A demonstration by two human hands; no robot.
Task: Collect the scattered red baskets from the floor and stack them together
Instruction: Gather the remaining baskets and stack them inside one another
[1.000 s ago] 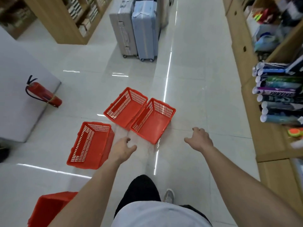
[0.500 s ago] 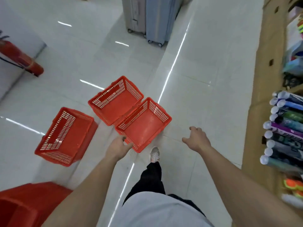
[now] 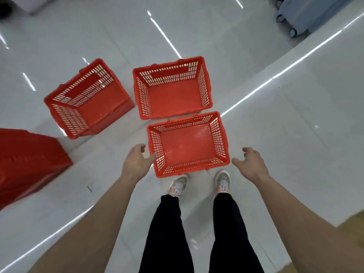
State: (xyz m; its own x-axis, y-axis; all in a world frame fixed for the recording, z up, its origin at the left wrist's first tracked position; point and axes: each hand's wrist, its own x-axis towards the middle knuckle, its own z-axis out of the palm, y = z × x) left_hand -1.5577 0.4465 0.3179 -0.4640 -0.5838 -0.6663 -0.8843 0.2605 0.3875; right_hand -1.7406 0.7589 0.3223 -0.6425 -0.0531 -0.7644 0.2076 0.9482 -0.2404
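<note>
Baskets on the floor (image 3: 256,56): nearest basket (image 3: 188,143) upright just ahead of the shoes (image 3: 199,184). Left hand (image 3: 136,162) open, thumb at its left rim; right hand (image 3: 251,163) open, just beside it. Second basket (image 3: 171,88) adjoins behind; third basket (image 3: 86,100) tilted, left.

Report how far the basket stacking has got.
Done: nothing visibly stacked. The nearest basket, the basket behind it and the tilted basket each lie singly on the floor; a red mass at the left edge is too cropped to judge. In hand: the left hand and right hand, both open, flank the nearest basket. Left: lifting and nesting them all.
</note>
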